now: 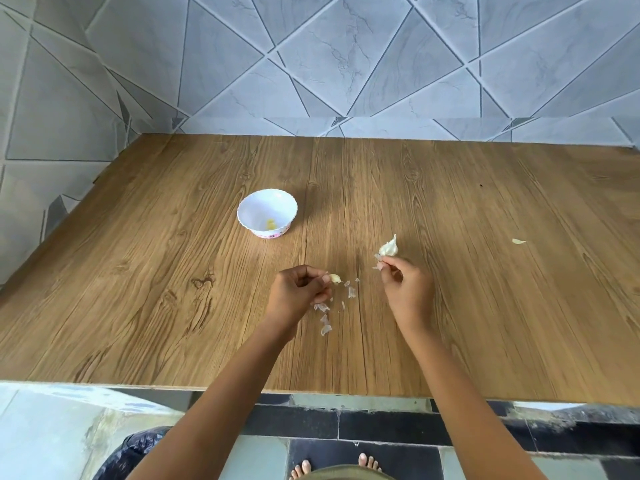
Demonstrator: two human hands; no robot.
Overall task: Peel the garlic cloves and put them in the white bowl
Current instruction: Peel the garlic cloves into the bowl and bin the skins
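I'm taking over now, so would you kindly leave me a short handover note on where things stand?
Left hand pinches a clove, seemingly peeled.
Right hand pinches a skin scrap beside the bulb on the table.
Done: Bowl holds something yellowish, likely peeled garlic. Skins lie by the left hand.
To do: bowl this clove, then peel the bulb's remaining cloves and check the loose piece far right.

A brown wood-grain tabletop (138,271) carries a small white scalloped bowl with a pink base (258,207), a partly broken white garlic head (389,249) near the middle, scattered papery garlic skins (325,329), and one pale sliver (518,241) far right.
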